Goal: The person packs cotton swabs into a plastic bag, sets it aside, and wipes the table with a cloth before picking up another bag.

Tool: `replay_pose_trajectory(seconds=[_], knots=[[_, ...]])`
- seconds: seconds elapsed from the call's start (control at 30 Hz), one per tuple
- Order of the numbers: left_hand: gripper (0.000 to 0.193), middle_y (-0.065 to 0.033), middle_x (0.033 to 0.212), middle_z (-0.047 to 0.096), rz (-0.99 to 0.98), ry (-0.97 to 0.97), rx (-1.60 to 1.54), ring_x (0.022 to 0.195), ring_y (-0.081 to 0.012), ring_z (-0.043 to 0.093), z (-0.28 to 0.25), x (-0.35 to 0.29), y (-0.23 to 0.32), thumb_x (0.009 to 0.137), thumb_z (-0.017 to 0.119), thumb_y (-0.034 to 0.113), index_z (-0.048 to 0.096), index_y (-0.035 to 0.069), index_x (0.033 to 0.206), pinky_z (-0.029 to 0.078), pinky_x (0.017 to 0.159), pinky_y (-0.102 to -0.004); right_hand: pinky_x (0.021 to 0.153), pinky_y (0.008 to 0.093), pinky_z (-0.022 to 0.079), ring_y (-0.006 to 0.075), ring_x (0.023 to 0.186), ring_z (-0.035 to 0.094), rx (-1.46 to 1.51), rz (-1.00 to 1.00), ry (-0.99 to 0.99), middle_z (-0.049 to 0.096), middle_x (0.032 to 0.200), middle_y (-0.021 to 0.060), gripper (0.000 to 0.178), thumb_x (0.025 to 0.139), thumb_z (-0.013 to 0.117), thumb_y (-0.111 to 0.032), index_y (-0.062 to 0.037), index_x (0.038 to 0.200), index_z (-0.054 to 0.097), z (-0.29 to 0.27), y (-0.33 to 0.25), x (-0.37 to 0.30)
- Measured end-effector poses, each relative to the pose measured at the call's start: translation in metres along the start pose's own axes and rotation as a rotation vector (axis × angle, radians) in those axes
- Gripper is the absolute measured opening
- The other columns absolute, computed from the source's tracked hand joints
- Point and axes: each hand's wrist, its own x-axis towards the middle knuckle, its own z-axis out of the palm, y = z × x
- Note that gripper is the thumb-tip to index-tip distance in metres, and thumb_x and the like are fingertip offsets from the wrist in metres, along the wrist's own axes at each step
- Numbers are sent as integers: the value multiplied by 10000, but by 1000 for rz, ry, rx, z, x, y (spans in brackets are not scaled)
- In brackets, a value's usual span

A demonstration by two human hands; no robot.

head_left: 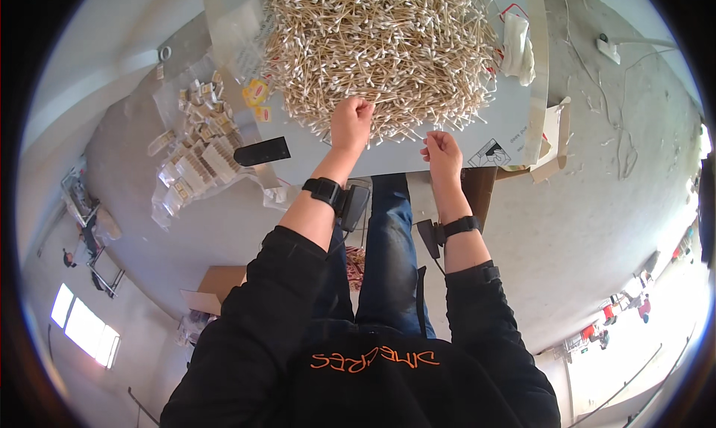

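Observation:
A big heap of cotton swabs [380, 47] with pale sticks and white tips covers much of the grey table top [440, 158]. At the near edge of the heap is my left hand [350, 126], its fingers closed together; what they pinch, if anything, is hidden among the swabs. My right hand [443, 153] is a little nearer and to the right, just off the heap. Its fingers are curled into a pinch, and I cannot make out what is in them. Each wrist wears a black strap with a small device.
Left on the table lie yellow labels [256, 92] and a black flat object [262, 152]. Packed swab bundles [205, 159] lie on plastic beyond the left edge. A white plastic bundle [517, 46] lies at the right, above an open cardboard box [553, 141]. Cables [608, 49] cross the floor.

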Motion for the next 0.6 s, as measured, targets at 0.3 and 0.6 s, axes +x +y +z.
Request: replay_pose_trajectory(seconds=[0.3,0.6], knots=[[120,-7,766,610,-244,-169,-387,701,-74,550,-26,-3,-22,877,575,153,588,33,870,432,655,-209,652,299,478,185,686,610,-436,-276,-12,639,758,91,138,801,615,-150,-42,884,639,52,-25,17],[119,-12,788,606,-290,-192,-434,735,-79,553,-30,-4,-26,882,558,148,578,32,899,432,692,-214,707,406,502,314,854,602,-1077,-486,1,572,948,114,209,778,535,-84,-145,970,592,74,-43,18]])
